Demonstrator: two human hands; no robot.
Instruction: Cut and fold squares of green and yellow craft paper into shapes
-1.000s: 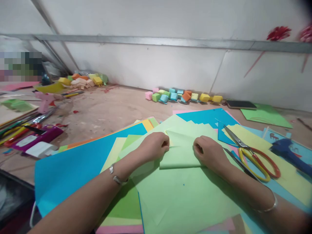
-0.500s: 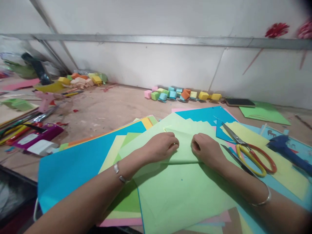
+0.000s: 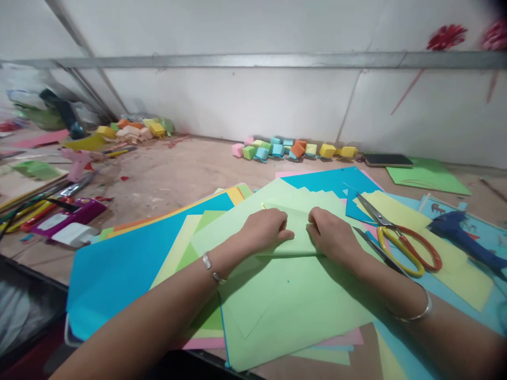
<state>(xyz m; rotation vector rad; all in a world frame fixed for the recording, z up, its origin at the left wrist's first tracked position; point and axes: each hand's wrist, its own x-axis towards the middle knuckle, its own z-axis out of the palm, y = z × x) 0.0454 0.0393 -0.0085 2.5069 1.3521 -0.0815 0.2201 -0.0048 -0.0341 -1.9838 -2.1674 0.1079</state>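
A pale green sheet of paper [image 3: 297, 213] lies in front of me, its straight lower edge running just below my hands. Beneath it, a larger light green sheet [image 3: 301, 295] reaches toward me. My left hand [image 3: 268, 229] is closed, fingers curled onto the upper sheet and thumb pointing right. Facing it across a small gap, my right hand [image 3: 332, 235] is also closed on that sheet, its fingertips partly hidden. Scissors [image 3: 400, 240] with one yellow and one red handle lie right of my right hand.
Blue paper [image 3: 127, 279] and other coloured sheets spread under the work. Small paper cubes [image 3: 277, 150] line the wall beside a dark phone [image 3: 388, 160]. A blue glue gun [image 3: 459, 232] lies at right; a purple device [image 3: 75, 214] and a pink glue gun [image 3: 79, 163] lie at left.
My hands have drawn slightly closer together on the pale green paper, and the left thumb now sticks out further. The whole view has shifted a little.
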